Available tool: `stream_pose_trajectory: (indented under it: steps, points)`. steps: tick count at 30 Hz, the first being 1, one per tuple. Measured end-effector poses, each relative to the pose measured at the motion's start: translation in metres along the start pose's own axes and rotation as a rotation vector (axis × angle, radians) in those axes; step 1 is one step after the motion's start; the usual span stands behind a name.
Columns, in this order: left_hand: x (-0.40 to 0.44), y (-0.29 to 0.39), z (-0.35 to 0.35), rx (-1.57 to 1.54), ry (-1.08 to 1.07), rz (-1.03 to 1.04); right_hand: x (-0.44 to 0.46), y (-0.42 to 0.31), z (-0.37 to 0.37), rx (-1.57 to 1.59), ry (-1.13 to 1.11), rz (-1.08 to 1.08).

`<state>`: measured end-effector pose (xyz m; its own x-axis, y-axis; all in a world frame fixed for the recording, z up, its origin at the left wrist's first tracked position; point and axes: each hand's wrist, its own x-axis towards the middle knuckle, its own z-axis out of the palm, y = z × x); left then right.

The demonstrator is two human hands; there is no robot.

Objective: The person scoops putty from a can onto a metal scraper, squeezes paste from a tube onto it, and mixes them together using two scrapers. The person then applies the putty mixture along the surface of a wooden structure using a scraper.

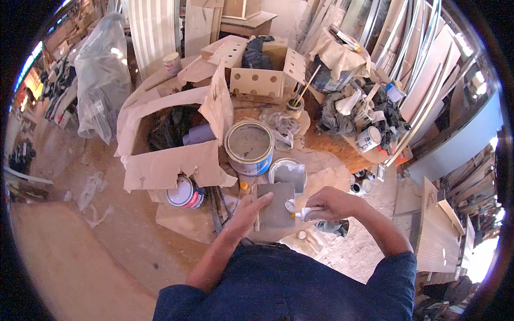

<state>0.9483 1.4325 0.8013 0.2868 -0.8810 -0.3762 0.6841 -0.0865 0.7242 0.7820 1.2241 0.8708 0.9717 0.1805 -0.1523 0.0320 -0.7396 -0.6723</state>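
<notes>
My left hand (249, 212) grips the left edge of a flat grey board (276, 200), its thumb lying on top. A small white patch and an orange-yellow dab show near the board's right side. My right hand (333, 204) is closed round a small white tube (306, 213), whose tip points left at the orange-yellow dab. Just behind the board stands an open round tin (292, 172) with grey material inside. Farther back is a large open can (249, 144) with a grey top surface.
An open cardboard box (170, 163) stands at the left, with a paint can (184, 192) in front of it. Behind is a box with round holes (257, 83). At the right are a white can (368, 139) and black plastic (338, 119). An orange cap (244, 185) lies near my left hand.
</notes>
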Motion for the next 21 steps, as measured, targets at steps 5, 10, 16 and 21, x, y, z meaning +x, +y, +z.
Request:
stream_pose_trajectory:
  steps: [5, 10, 16, 21]
  points:
    - [-0.002, -0.006, -0.02, -0.078, 0.117, 0.041, 0.008, 0.061, 0.011, -0.256, -0.059, 0.305]
    - [-0.006, -0.011, -0.038, -0.362, 0.064, 0.15, 0.045, 0.175, 0.063, -0.533, 0.22, 0.311]
    - [-0.015, -0.009, -0.036, -0.388, 0.12, 0.205, 0.069, 0.13, 0.06, -0.391, 0.686, 0.269]
    - [-0.02, -0.003, -0.011, -0.307, 0.291, 0.112, 0.093, 0.054, 0.109, 1.105, 0.751, 0.166]
